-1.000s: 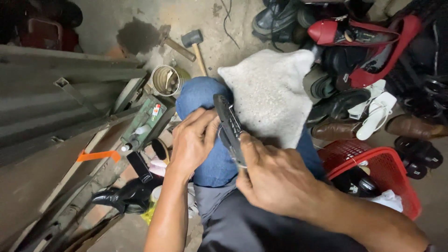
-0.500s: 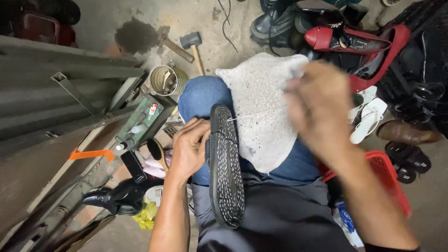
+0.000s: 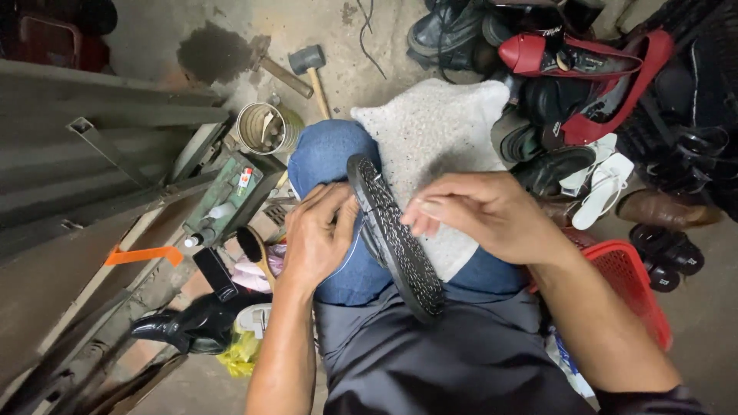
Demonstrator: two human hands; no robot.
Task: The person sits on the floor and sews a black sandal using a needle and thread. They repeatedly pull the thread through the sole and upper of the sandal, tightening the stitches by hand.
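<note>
A black shoe with a studded sole stands on its edge across my lap, sole facing right. My left hand grips its upper side from the left, resting on my blue-jeaned knee. To the right of the sole my right hand hovers with the fingertips pinched together close to the sole's rim; whether it holds a needle or thread I cannot tell. A grey woolly cloth covers my other knee under the shoe.
A heap of shoes and sandals, with a red pump, lies at the top right. A red basket stands on the right. On the left are a tin can, a mallet, a brush, a green box and a black shoe.
My right hand came off the shoe, swung up and to the right, then dropped back to the sole's edge. The shoe turned so its studded sole shows. The left hand kept its grip.
</note>
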